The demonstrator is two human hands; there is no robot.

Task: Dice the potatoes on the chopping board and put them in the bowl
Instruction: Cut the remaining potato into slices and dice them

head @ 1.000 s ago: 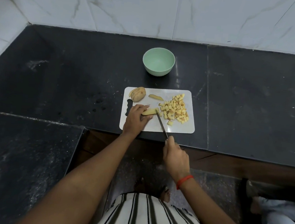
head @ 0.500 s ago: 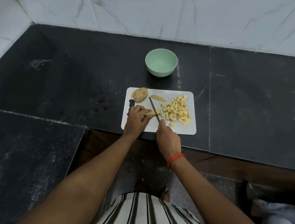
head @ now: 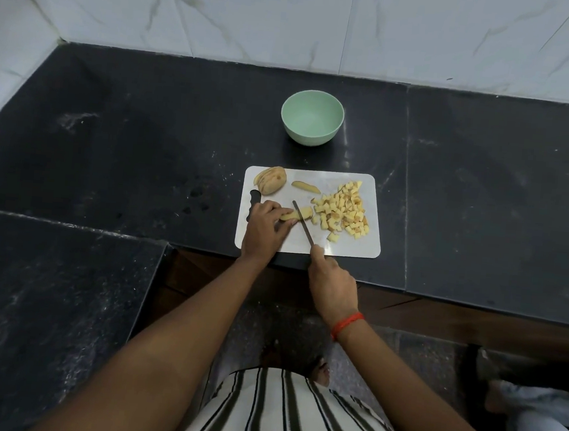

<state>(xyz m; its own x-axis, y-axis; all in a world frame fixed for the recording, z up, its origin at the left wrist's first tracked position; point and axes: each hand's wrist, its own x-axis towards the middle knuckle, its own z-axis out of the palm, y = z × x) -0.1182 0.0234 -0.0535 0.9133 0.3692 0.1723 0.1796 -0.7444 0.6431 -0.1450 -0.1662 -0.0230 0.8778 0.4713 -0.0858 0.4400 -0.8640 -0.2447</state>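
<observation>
Mid-dicing. Chopping board (head: 352, 250) lies on the dark counter (head: 145, 134), its near edge right at the counter's front lip. Left hand (head: 264, 229) sits on the board's near-left part, fingers curled down and pinning a potato strip (head: 307, 212). Right hand (head: 332, 284) is just off the board's near edge, wrapped round the handle of a knife (head: 303, 222); the blade crosses the strip at board centre. Diced pile (head: 343, 210) covers the board's right half, with some cubes close to the right edge. A partly sliced potato piece (head: 271, 184) is at the far-left corner, and a loose wedge (head: 305, 186) lies just right of it. Green bowl (head: 310, 137) stands on the counter beyond the board's far edge, apart from it, and looks empty, so no transfer is done yet. Risks, as I judge them: the blade is very near the left fingertips, so a slip on the wet strip could nick them. The short strip may roll under pressure and give uneven cubes. Sawing strokes could nudge the board over the lip. Cubes could scatter off the right edge, or spill in the gap when carried to the bowl.
</observation>
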